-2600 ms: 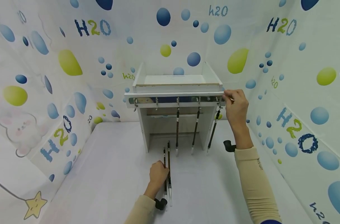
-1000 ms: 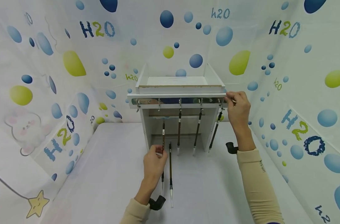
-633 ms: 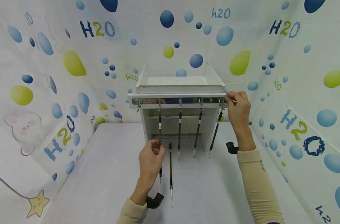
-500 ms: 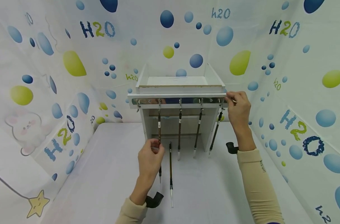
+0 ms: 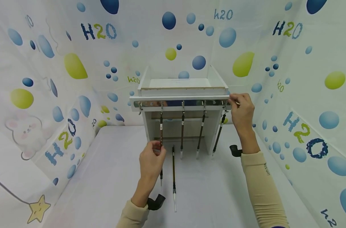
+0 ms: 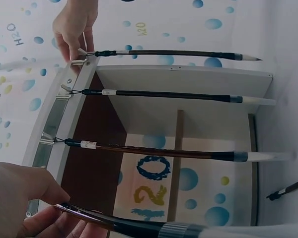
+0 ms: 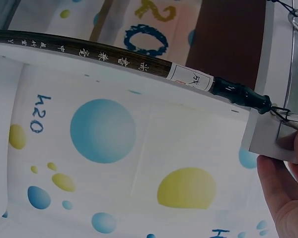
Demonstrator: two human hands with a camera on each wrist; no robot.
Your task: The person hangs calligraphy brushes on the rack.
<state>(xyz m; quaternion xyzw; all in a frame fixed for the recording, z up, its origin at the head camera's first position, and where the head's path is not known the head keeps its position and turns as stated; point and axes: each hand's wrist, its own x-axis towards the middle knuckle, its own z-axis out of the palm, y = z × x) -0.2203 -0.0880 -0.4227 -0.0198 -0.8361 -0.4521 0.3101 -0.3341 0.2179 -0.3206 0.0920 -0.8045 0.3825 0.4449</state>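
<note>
Brush (image 5: 161, 131) upright in the left hand (image 5: 150, 163), and here's how it sits: thumb and fingertips pinched on the dark handle partway down, palm just to the left of it, the upper handle rising clear above the grip and the lower end poking out below. Up top it meets the second hook (image 5: 162, 105) from the left on the white rack (image 5: 184, 98); whether the loop is over that hook is too small to tell. From the left wrist, the thumb tip presses one side of the handle, fingers curled along the other.

Across to the right hand (image 5: 242, 109), thumb and fingers closed on the rack's right end, right beside the last hook. Down the line hang three more: a near brush (image 5: 182, 133), a middle brush (image 5: 201, 129) and an end brush (image 5: 218, 136), that one slanting, its white label and lettering plain from the right wrist. Below, a loose brush (image 5: 174, 167) lies lengthwise on the white table (image 5: 110, 177), near the left hand but apart from it, just to its right.
</note>
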